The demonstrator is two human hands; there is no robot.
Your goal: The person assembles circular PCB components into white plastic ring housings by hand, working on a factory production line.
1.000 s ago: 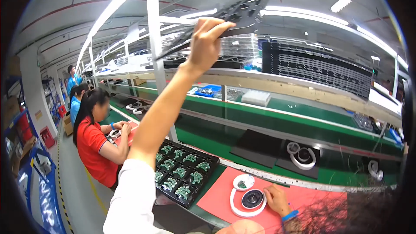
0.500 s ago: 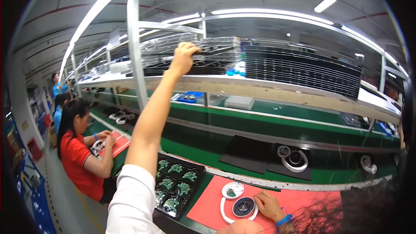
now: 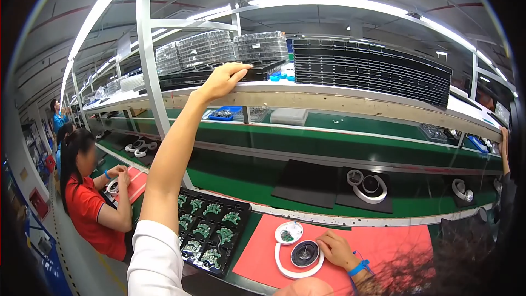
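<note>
My left hand [image 3: 223, 81] is raised to the shelf, its fingers curled over the near edge of a black plastic tray [image 3: 268, 69] that lies on a low stack. Down at the bench, my right hand [image 3: 335, 249], with a blue wrist strap, has its fingers closed at the rim of an ear cup of white headphones [image 3: 279, 263]. That cup shows a dark round inside. The other cup [image 3: 289, 233] is open, with a small green circuit board and wires in it. The headphones rest on a red mat [image 3: 394, 241].
A black tray of green circuit boards [image 3: 211, 225] sits left of the mat. Stacked black trays [image 3: 372, 71] and clear trays [image 3: 203, 49] fill the shelf. More headphones [image 3: 370, 189] lie on a green conveyor [image 3: 241, 159]. A co-worker in red [image 3: 93, 203] sits at left.
My left hand has come down with the black tray, which was tilted and now lies flatter on the stack. My right hand stays at the ear cup. The view has shifted slightly.
</note>
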